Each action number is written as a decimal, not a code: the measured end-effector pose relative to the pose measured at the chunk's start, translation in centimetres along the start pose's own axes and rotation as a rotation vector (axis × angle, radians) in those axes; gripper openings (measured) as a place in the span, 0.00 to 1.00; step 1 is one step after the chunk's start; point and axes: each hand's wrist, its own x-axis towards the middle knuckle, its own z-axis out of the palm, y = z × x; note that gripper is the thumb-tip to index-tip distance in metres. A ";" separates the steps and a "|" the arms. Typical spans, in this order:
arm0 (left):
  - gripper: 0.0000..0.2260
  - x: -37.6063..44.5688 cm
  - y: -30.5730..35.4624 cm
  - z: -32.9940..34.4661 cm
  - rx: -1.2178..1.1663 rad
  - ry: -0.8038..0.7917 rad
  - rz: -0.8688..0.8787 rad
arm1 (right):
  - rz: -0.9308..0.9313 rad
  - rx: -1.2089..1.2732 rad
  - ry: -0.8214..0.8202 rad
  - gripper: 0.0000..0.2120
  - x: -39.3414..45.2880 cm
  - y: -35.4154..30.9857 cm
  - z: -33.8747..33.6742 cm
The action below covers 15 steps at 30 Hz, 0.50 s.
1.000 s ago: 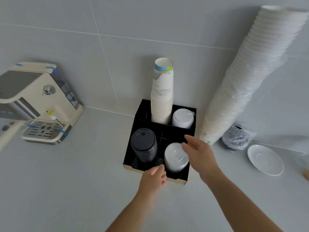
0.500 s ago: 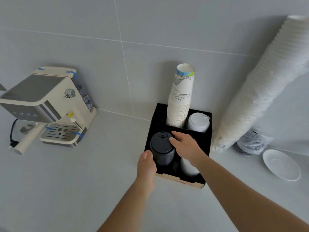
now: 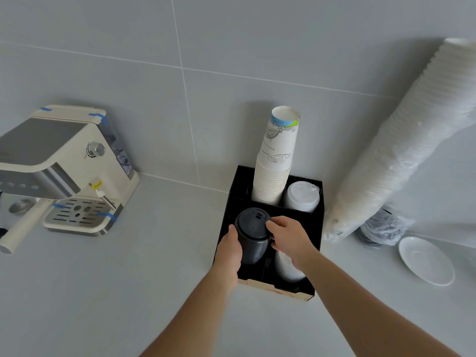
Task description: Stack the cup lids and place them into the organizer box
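Both hands have closed in on the black lid stack (image 3: 253, 234) since half a second ago, when the left hand sat lower at the box's front edge. Left hand (image 3: 229, 251) now wraps the stack's left side, fingers curled round it. Right hand (image 3: 289, 237) grips the top rim from the right, fingers (image 3: 271, 224) curled over the edge. Stack stands upright in the front-left compartment of the black organizer box (image 3: 316, 225) on the grey desk (image 3: 128, 292). White lid stack (image 3: 286, 266) in the front-right compartment, partly hidden by the right wrist. Second white lid stack (image 3: 301, 197) back-right; tall paper cup stack (image 3: 277, 161) back-left. Coffee machine (image 3: 64, 171) well to the left. Sleeve of wrapped cups (image 3: 401, 145) leans on the wall to the right, white saucer (image 3: 426, 261) near it.
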 end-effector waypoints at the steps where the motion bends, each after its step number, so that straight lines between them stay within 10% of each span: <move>1: 0.25 0.0 0.1 0.0 0.002 0.005 0.003 | -0.013 0.011 -0.017 0.09 0.0 0.0 0.2; 15: 0.23 0.8 0.5 -1.0 -0.068 0.059 -0.087 | 0.003 0.181 -0.050 0.14 0.5 0.1 0.9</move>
